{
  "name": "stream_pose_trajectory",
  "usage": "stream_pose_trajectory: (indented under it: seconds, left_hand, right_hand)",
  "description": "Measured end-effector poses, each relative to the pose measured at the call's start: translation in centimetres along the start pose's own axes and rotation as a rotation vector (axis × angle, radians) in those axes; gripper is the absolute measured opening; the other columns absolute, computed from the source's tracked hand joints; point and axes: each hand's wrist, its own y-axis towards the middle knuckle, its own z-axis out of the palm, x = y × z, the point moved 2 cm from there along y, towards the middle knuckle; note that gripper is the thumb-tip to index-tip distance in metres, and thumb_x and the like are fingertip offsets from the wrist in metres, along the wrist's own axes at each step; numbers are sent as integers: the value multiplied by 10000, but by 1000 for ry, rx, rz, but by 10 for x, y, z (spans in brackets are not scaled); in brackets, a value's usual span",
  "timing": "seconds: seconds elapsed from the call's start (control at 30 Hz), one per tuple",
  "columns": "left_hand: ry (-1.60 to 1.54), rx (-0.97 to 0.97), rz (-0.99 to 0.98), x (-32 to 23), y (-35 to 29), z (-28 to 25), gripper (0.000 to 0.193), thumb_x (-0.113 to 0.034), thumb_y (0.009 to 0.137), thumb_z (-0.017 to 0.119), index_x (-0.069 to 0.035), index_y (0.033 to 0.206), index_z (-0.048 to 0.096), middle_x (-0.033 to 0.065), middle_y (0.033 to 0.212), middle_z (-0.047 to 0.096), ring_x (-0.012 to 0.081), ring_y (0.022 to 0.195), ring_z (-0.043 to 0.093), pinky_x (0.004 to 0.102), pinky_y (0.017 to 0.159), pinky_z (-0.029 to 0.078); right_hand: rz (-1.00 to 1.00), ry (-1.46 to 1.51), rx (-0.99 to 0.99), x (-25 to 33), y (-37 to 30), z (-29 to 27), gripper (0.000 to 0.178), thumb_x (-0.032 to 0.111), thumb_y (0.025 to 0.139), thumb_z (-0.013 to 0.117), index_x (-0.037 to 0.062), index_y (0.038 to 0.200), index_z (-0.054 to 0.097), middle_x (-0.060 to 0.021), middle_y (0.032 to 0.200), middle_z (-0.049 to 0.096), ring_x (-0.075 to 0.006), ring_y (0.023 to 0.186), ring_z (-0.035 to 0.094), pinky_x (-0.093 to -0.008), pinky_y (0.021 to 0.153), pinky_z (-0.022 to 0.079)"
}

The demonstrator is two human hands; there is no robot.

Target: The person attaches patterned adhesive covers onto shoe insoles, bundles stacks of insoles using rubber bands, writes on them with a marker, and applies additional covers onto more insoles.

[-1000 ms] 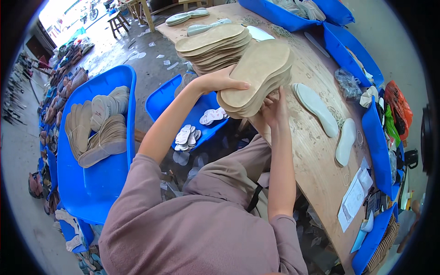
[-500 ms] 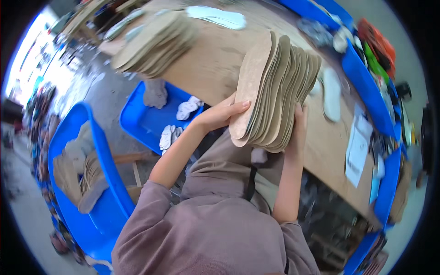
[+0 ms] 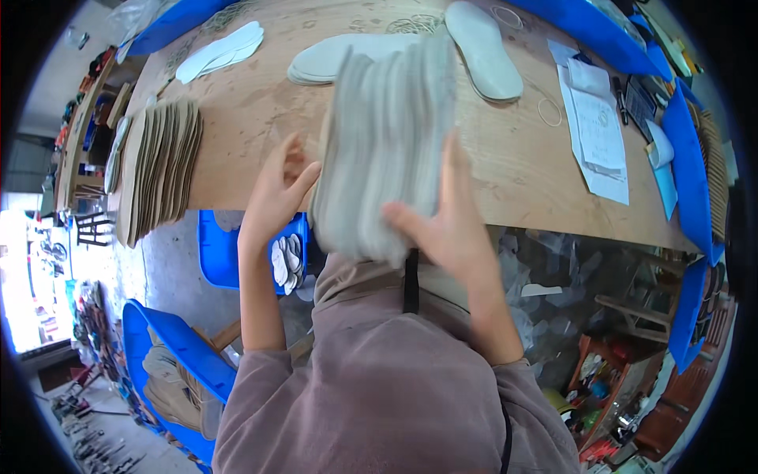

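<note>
A thick stack of insoles (image 3: 384,150), smeared by motion, stands tilted above the table's near edge, its pale grey side toward me. My right hand (image 3: 454,229) grips it from the right, the thumb across the front and the fingers along the side. Beside the stack's left edge is my left hand (image 3: 276,189), thumb and fingers apart and holding nothing; whether the thumb tip touches the stack is unclear. Another row of beige insoles (image 3: 160,162) rests at the table's left end. Behind the held stack lie pale insoles (image 3: 320,59), and a single grey-white insole (image 3: 483,54) is to their right.
White insoles (image 3: 221,54) lie at the far left of the wooden table (image 3: 245,110). Papers (image 3: 594,118) and a rubber band (image 3: 549,112) are on the right. Blue bins (image 3: 685,162) line that edge. Below left are a blue tub (image 3: 217,257) and a blue chair-like container (image 3: 178,355) with insoles.
The stack has turned from its beige side to its pale grey side and shifted left in view. My left hand has let go of it. My view has swung round to face the table.
</note>
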Motion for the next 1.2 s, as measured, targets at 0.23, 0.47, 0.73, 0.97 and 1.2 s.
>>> stream_pose_trajectory:
  seconds: [0.23,0.47,0.73,0.97,1.2]
  left_hand:
    - [-693,156,-147,4,-15,9,661,-407,994,459,22,1477,316,164,1472,424,259,1343,433,368,1091,365]
    - [-378,186,82,-67,-31,35,720,-234,932,596,46,1495,245,184,1472,407,259,1382,359,374,1134,273]
    - [39,87,269,-54,-20,79,797,-416,954,551,52,1499,207,266,1553,201,366,1455,201,404,1184,173]
    - [-581,143,332,-28,-5,78,548,-321,954,560,12,1379,467,204,1407,454,321,1334,410,387,1118,315]
    - [279,-710,407,1,-36,-131,245,-115,888,586,-11,1095,664,136,1025,673,231,961,637,331,899,479]
  right_hand:
    - [-55,166,-21,-13,1,19,1005,409,850,703,-72,1505,113,-373,1496,175,-492,1379,255,-481,1145,234]
    - [72,184,-60,-17,-10,-15,921,361,858,705,-97,1477,200,-317,1465,309,-438,1359,319,-450,1146,240]
    - [227,100,-226,-48,-31,-89,683,274,956,570,-28,1494,276,-201,1544,295,-292,1432,274,-398,1157,233]
    - [-740,-371,311,75,30,-35,501,224,872,647,-13,1296,524,-196,1359,511,-313,1283,476,-450,1131,288]
    - [-818,-649,589,82,72,2,136,136,864,609,16,926,626,-112,858,649,-293,841,615,-425,850,424]
